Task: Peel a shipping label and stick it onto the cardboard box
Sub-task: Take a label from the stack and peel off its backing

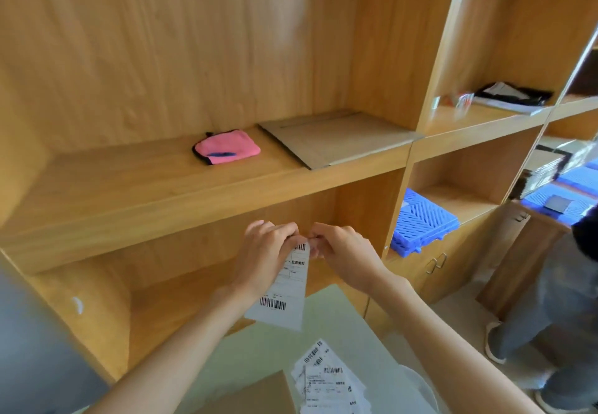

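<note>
A white shipping label (286, 287) with barcodes hangs in the air in front of the shelf unit. My left hand (263, 253) and my right hand (339, 248) both pinch its top edge, fingertips almost touching. Below, a corner of the brown cardboard box (259, 396) shows at the bottom edge of the view, on a pale table (339, 326). A loose pile of more shipping labels (328, 381) lies on the table just right of the box.
A wooden shelf unit (194, 193) stands straight ahead, holding a pink pouch (226, 147) and flat cardboard (336, 138). Blue plastic grids (420, 222) sit on the lower right shelf. A person's legs and shoes (550, 332) are at the right.
</note>
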`<act>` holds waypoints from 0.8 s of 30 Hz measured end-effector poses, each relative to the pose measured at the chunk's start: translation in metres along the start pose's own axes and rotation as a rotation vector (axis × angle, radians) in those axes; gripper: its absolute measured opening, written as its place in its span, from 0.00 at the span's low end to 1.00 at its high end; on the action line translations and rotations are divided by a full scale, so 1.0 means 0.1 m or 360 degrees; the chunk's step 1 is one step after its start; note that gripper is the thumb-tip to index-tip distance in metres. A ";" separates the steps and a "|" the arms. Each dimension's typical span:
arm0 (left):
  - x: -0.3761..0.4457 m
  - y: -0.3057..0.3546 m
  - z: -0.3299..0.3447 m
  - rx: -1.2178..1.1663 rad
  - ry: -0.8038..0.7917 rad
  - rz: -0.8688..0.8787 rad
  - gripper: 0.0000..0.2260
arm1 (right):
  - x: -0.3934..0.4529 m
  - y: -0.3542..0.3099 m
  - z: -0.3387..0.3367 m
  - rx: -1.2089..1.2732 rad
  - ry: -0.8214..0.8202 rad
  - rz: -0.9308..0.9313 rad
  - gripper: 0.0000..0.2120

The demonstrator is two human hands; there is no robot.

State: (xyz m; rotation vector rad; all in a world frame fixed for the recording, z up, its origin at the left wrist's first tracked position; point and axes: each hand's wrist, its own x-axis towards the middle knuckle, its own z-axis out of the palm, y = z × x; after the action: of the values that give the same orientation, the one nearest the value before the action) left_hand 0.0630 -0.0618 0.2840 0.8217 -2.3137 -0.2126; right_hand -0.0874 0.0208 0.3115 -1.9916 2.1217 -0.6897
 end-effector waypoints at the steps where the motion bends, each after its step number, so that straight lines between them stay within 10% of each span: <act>1: 0.04 -0.01 -0.15 0.0047 0.0049 0.0005 0.13 | 0.06 -0.11 -0.09 -0.0018 0.0011 -0.0037 0.11; 24: 0.12 0.02 -2.45 0.0541 0.0599 0.0051 0.17 | 0.50 -2.01 -1.14 -0.0016 0.0196 -0.0667 0.11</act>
State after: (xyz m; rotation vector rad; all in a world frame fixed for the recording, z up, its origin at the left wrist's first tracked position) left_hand 0.2116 -0.0521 0.4783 0.9001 -2.0261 0.3338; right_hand 0.0423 -0.0047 0.5077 -2.4884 1.7774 -0.8823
